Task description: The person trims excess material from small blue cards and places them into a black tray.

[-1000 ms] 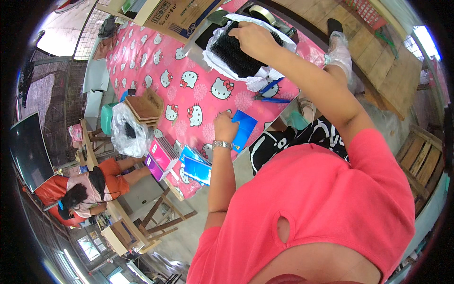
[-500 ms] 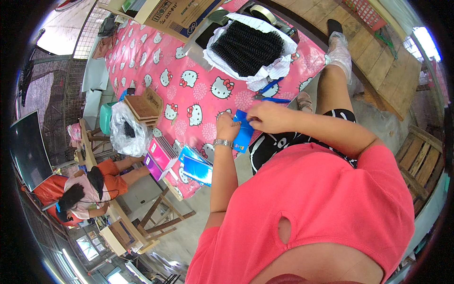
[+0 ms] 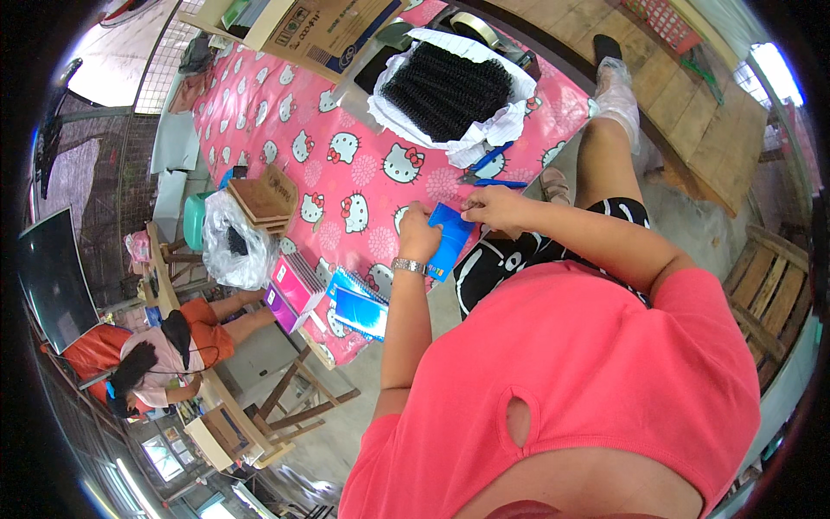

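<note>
My left hand [image 3: 418, 235], with a metal watch on its wrist, is closed on the left side of a blue notebook [image 3: 448, 244] at the table's near edge. My right hand [image 3: 491, 209] pinches the notebook's upper right corner. Whether a coil runs along its edge is too small to tell. Just beyond my right hand lie blue-handled pliers [image 3: 494, 162], their handles spread. Farther back, a pile of black spiral coils [image 3: 445, 91] rests on crumpled white paper [image 3: 406, 125]. Left of my left forearm are blue spiral notebooks [image 3: 360, 313] and a stack of magenta and purple notebooks [image 3: 292, 290].
The table wears a pink patterned cover [image 3: 285, 147]. A cardboard box [image 3: 320, 35] and a tape roll [image 3: 474, 26] stand at the back. Wooden boards [image 3: 259, 203] and a clear plastic bag [image 3: 233, 242] are at left. Another person [image 3: 164, 355] bends over a bench beyond.
The blue notebook has tilted, and its face shows more broadly. My right hand has shifted slightly right and up, from the notebook's edge to its upper corner.
</note>
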